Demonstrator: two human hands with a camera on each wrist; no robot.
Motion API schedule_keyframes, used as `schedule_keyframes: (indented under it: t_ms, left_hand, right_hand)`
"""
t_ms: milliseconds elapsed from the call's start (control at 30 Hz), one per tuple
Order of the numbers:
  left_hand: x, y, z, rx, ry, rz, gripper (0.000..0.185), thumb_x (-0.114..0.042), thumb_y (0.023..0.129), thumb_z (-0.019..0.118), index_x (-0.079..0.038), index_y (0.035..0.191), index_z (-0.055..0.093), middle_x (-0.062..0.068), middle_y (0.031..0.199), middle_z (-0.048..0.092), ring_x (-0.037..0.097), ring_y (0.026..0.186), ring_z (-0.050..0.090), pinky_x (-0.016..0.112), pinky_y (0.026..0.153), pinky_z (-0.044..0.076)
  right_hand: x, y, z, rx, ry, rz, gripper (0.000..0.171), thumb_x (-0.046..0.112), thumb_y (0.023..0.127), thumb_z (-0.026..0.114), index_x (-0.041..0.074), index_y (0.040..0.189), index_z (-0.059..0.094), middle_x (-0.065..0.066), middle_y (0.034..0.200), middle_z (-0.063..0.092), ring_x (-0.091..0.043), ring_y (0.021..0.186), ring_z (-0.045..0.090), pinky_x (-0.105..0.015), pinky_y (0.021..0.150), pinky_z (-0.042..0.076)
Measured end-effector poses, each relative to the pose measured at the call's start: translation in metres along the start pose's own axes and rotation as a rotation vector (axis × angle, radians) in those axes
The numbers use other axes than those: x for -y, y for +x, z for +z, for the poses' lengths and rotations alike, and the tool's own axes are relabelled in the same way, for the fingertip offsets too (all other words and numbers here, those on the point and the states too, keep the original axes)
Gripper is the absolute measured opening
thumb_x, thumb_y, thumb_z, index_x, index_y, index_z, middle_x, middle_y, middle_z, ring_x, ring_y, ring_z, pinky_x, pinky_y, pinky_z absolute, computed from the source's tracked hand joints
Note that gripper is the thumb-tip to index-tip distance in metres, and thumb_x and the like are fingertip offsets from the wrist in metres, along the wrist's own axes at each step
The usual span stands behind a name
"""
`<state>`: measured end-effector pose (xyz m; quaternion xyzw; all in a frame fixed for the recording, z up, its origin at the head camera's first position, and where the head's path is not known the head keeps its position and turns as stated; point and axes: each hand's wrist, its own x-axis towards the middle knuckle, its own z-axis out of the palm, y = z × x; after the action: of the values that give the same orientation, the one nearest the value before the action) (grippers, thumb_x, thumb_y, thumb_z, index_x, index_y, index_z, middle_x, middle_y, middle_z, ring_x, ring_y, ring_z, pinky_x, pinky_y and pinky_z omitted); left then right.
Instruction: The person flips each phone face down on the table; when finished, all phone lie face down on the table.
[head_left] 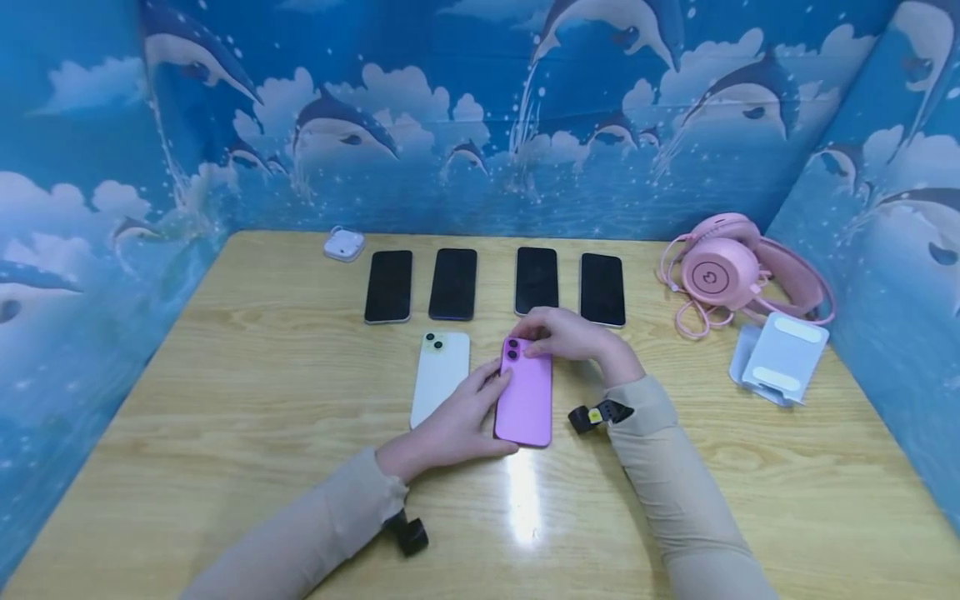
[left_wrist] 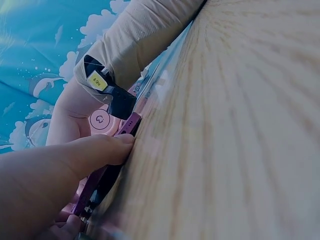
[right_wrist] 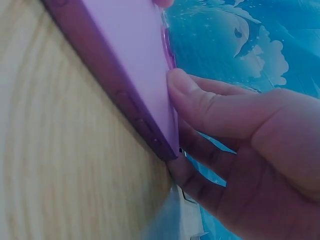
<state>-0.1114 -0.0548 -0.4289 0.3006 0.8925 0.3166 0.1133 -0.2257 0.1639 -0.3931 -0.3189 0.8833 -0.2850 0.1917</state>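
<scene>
A pinkish-purple smartphone [head_left: 524,404] lies back side up between both hands, its two camera lenses towards the far end. My left hand [head_left: 457,421] grips it from the left, fingers on the upper left edge and thumb by the near end. In the left wrist view that thumb presses the edge of the phone [left_wrist: 131,122], which is slightly tilted off the table. My right hand [head_left: 566,335] pinches the top end near the cameras; in the right wrist view its thumb is on the back of the phone [right_wrist: 135,60], with fingers beneath the corner. A white phone [head_left: 441,375] lies just left, partly behind my left hand.
Several dark-screened phones, among them one at the left [head_left: 388,286] and one at the right [head_left: 602,289], form a row further back. Pink headphones [head_left: 716,271] and a light-blue stand [head_left: 787,354] sit at the right. Small white earphones [head_left: 344,244] lie at the table's back edge.
</scene>
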Motion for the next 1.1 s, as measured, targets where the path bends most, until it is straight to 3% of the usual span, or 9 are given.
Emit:
schedule_keyframes:
  t_ms: [267, 500, 700, 800, 900, 1100]
  left_hand:
    - [-0.001, 0.001, -0.001, 0.047, 0.027, -0.007, 0.098, -0.048, 0.079, 0.073, -0.003, 0.150, 0.022, 0.011, 0.158, 0.009, 0.022, 0.143, 0.013, 0.033, 0.113, 0.022]
    - [-0.005, 0.001, -0.004, 0.071, 0.043, 0.004, 0.084, -0.043, 0.082, 0.072, -0.008, 0.148, 0.033, 0.009, 0.157, 0.016, 0.022, 0.143, 0.016, 0.034, 0.113, 0.023]
    - [-0.008, 0.001, -0.021, 0.032, -0.004, 0.057, 0.068, -0.029, 0.085, 0.072, -0.012, 0.144, 0.042, 0.009, 0.153, 0.027, 0.023, 0.139, 0.027, 0.038, 0.111, 0.028]
    - [0.001, 0.002, -0.040, -0.056, -0.030, 0.070, 0.064, -0.023, 0.085, 0.073, -0.012, 0.141, 0.046, 0.008, 0.150, 0.034, 0.025, 0.136, 0.033, 0.042, 0.109, 0.030]
    - [0.019, 0.002, -0.063, -0.201, -0.112, 0.035, 0.058, -0.017, 0.085, 0.072, -0.011, 0.138, 0.048, 0.007, 0.145, 0.039, 0.025, 0.133, 0.036, 0.044, 0.108, 0.032]
    - [0.062, 0.001, -0.103, -0.542, -0.445, -0.094, 0.051, -0.005, 0.088, 0.067, -0.002, 0.135, 0.047, 0.014, 0.135, 0.047, 0.029, 0.124, 0.046, 0.036, 0.104, 0.040]
  right_hand:
    - [0.002, 0.000, 0.001, -0.001, -0.017, -0.025, 0.026, 0.009, 0.090, 0.065, 0.010, 0.117, 0.067, -0.004, 0.109, 0.060, -0.020, 0.101, 0.056, -0.037, 0.087, 0.049]
    - [0.001, -0.001, 0.003, -0.010, -0.017, -0.019, 0.027, 0.008, 0.089, 0.066, 0.009, 0.116, 0.068, -0.003, 0.107, 0.060, -0.020, 0.100, 0.056, -0.037, 0.087, 0.049]
    - [-0.001, 0.000, 0.004, -0.013, -0.007, -0.005, 0.028, 0.010, 0.089, 0.067, 0.010, 0.117, 0.067, -0.003, 0.107, 0.060, -0.020, 0.101, 0.056, -0.036, 0.088, 0.049]
    - [0.000, 0.002, 0.004, -0.005, 0.003, 0.013, 0.030, 0.011, 0.089, 0.067, 0.010, 0.119, 0.066, -0.003, 0.109, 0.060, -0.020, 0.103, 0.056, -0.037, 0.089, 0.049]
    - [0.001, 0.002, 0.004, 0.004, 0.014, 0.034, 0.030, 0.011, 0.090, 0.066, 0.010, 0.120, 0.065, -0.003, 0.110, 0.059, -0.020, 0.104, 0.056, -0.038, 0.091, 0.048]
    - [0.004, 0.002, 0.003, 0.010, 0.008, 0.055, 0.031, 0.011, 0.090, 0.066, 0.010, 0.121, 0.065, -0.004, 0.111, 0.059, -0.021, 0.104, 0.054, -0.038, 0.091, 0.047]
